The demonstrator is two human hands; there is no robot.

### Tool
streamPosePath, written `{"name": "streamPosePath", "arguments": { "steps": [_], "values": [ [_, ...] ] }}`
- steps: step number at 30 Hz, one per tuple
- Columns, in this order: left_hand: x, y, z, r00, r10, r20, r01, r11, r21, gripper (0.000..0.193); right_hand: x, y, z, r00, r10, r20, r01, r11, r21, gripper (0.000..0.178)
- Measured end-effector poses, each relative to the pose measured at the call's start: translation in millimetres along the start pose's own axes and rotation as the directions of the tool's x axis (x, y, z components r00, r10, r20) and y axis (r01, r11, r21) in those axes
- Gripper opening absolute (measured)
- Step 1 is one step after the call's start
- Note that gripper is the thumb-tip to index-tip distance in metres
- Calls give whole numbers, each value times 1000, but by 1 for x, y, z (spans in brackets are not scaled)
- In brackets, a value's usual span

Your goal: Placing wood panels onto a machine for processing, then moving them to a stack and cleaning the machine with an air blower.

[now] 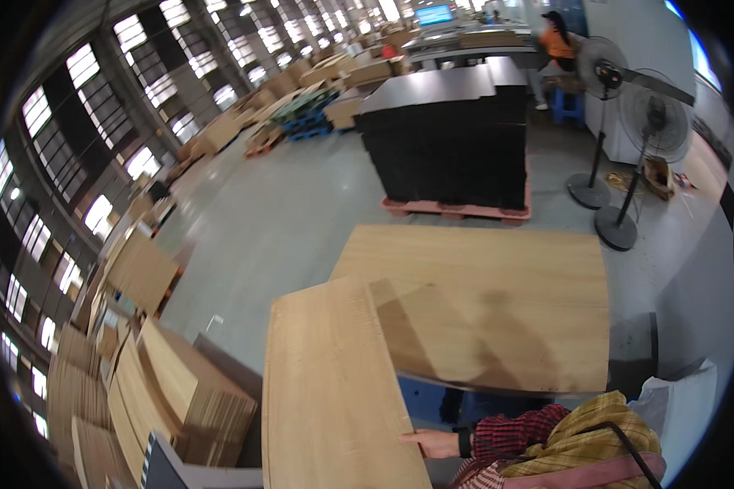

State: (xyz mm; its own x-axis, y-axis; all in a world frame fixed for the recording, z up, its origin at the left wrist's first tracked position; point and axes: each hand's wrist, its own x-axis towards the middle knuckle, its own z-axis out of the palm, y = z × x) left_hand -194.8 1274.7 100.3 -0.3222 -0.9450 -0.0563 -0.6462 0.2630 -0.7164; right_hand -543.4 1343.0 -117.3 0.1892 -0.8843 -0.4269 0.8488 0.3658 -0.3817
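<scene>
My right hand [435,443] pinches the right edge of a long, light wooden panel [331,383], its fingers partly hidden by the board. A dark band circles that wrist, below a red-and-black checked sleeve. The held panel slants upward, and its far right part overlaps a wide wooden board [481,301] on a blue-framed support [481,405]. Whether the two boards touch I cannot tell. My left hand is out of view.
Stacked boards [212,407] stand at the lower left. Beyond the wide board, a black stack [448,147] rests on a pink pallet [457,210]. Two standing fans [616,228] are at the right. A person in orange [559,42] sits at the back.
</scene>
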Motion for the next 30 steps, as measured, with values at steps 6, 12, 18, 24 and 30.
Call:
{"name": "streamPosePath", "arguments": {
  "steps": [6, 12, 18, 24, 30],
  "values": [
    [212, 79, -20, 990, 20, 138, 123, 328, -937, 47, -62, -72, -75, 920, -363, -146, 384, 908, 166, 40],
    [306, 225, -185, 967, 195, -166, -251, 594, -764, 44, -134, -77, -120, 739, -522, -425, 647, 725, 236, 36],
    [359, 390, -256, 722, 606, -333, -582, 272, -767, 53, -161, -26, -144, 466, -576, -672, 869, 441, 226, 39],
    [368, 555, -239, 494, 781, -383, -811, 254, -527, 44, -117, 61, -165, 365, -354, -861, 916, 300, 265, 45],
    [374, 620, -229, 358, 863, -356, -899, 217, -380, 56, -40, 98, -174, 365, -187, -912, 929, 141, 343, 51]
  ]
}}
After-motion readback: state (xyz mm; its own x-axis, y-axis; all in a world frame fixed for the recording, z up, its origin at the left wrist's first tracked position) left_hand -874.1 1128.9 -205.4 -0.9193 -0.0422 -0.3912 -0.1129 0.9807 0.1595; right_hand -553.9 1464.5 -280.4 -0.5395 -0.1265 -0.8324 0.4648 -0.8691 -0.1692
